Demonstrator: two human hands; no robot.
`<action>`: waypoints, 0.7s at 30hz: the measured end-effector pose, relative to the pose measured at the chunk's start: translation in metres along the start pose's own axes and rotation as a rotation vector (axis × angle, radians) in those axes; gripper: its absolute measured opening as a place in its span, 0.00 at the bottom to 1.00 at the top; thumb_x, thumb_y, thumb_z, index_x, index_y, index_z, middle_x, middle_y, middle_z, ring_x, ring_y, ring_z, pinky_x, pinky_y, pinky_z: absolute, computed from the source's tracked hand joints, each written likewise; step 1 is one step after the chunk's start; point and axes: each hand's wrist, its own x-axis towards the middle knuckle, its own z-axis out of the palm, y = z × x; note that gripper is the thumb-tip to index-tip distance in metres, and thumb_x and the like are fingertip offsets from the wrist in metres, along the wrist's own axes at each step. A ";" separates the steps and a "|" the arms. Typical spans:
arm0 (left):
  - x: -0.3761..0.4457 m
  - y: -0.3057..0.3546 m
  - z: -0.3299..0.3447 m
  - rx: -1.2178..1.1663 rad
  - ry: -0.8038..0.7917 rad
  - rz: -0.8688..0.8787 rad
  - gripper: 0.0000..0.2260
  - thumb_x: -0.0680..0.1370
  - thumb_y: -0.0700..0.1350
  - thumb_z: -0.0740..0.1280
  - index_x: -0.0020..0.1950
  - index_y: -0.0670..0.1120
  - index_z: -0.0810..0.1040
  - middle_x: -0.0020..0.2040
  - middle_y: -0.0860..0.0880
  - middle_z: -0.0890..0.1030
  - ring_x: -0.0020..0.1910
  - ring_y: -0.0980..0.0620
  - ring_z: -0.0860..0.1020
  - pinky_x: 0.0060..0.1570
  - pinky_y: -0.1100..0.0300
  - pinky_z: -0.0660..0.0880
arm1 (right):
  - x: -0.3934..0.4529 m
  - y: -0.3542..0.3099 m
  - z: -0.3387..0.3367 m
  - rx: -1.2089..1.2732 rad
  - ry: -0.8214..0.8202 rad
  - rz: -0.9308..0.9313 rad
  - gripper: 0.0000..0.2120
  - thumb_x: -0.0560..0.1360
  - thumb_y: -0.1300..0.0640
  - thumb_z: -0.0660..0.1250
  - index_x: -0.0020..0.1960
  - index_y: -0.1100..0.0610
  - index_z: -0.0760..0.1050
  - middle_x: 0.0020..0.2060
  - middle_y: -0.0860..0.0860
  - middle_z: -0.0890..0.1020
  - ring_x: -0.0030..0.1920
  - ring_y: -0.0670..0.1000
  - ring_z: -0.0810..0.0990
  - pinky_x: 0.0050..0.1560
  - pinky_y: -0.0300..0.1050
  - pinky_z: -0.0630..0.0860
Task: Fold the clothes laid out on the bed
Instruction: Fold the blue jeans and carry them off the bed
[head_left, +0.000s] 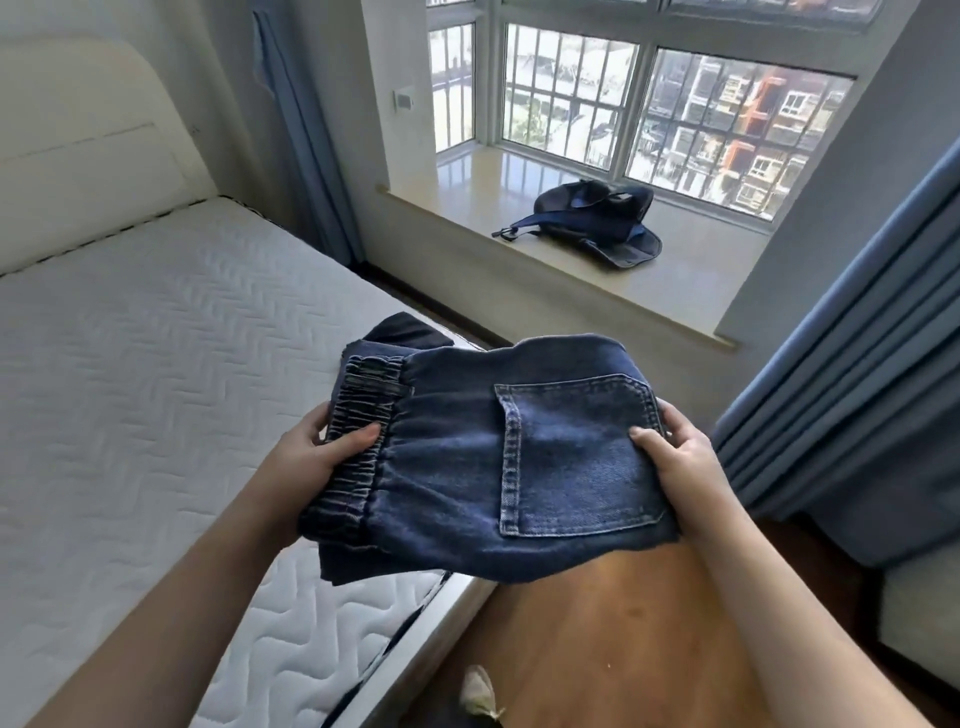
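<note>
Jeans (467, 457): folded into a compact stack, left hand (311, 457) and right hand (680, 452) each gripping an end above the bed (130, 364) edge; setting down seemingly remains.

A bare white quilted mattress (156, 374) covers the bed, its cream headboard (88, 140) at the far end. Beyond the mattress, a pale window ledge (519, 208) carries a dark blue bag (597, 218), possibly denim. Beside the mattress lies the brown wood floor (613, 623).
</note>
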 end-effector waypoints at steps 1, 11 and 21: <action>0.012 -0.003 0.000 -0.008 0.008 -0.003 0.21 0.65 0.51 0.77 0.57 0.53 0.80 0.53 0.44 0.84 0.50 0.42 0.84 0.40 0.55 0.81 | 0.013 0.003 0.002 -0.005 -0.014 0.000 0.18 0.77 0.64 0.65 0.64 0.50 0.76 0.53 0.48 0.85 0.51 0.48 0.82 0.55 0.46 0.76; 0.116 -0.010 0.052 -0.004 -0.118 -0.095 0.21 0.70 0.48 0.74 0.62 0.51 0.75 0.55 0.43 0.84 0.53 0.43 0.83 0.46 0.55 0.81 | 0.131 0.004 -0.034 -0.081 -0.049 0.058 0.17 0.77 0.65 0.65 0.58 0.45 0.79 0.49 0.48 0.86 0.45 0.45 0.84 0.42 0.35 0.78; 0.201 -0.058 0.131 -0.047 0.016 -0.229 0.20 0.77 0.36 0.69 0.65 0.51 0.72 0.57 0.42 0.83 0.54 0.44 0.83 0.50 0.54 0.80 | 0.280 0.057 -0.077 -0.211 -0.229 0.118 0.22 0.77 0.65 0.67 0.52 0.35 0.80 0.47 0.41 0.85 0.44 0.38 0.82 0.43 0.29 0.76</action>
